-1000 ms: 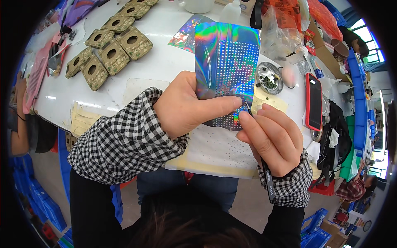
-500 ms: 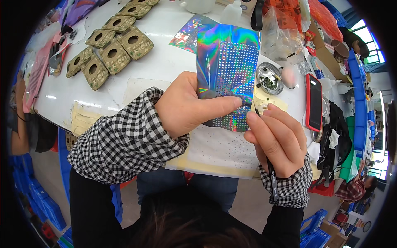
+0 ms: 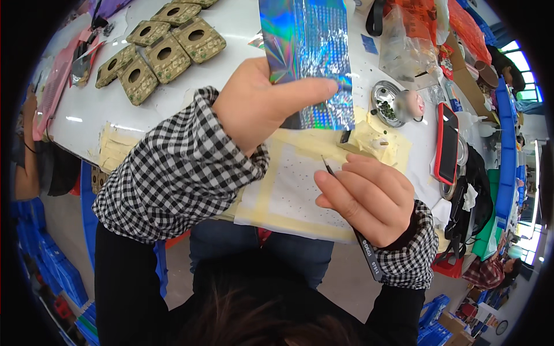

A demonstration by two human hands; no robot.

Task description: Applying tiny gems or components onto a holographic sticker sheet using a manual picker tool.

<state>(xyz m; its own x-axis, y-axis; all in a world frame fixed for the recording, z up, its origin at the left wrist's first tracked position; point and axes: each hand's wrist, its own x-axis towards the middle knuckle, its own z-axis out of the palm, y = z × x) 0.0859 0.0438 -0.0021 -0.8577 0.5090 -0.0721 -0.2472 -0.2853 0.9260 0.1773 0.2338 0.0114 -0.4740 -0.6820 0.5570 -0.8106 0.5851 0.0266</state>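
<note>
My left hand [image 3: 248,109] grips a shiny iridescent foil sheet [image 3: 309,49] with rows of small square dots, thumb across its lower part. The sheet is raised over the table, its top cut off by the picture's edge. In my right hand [image 3: 375,196] are slim black tweezers [image 3: 366,251], their fine tip pointing up and left, apart from the sheet. Beneath the tip lies white paper [image 3: 288,196] scattered with tiny dark specks and edged with yellowish tape. Whether the tweezers hold anything is too small to tell.
Several camouflage-patterned square pieces [image 3: 164,55] with round holes lie at the far left. Right of the sheet are a round metal dish [image 3: 385,115] with dark green bits, yellow paper [image 3: 375,141] and a red-cased phone [image 3: 446,144]. Plastic bags [image 3: 407,52] fill the far right.
My left hand has moved the foil sheet up and away from me. My right hand with the tweezers has shifted left, its tip now apart from the sheet. More speckled paper shows.
</note>
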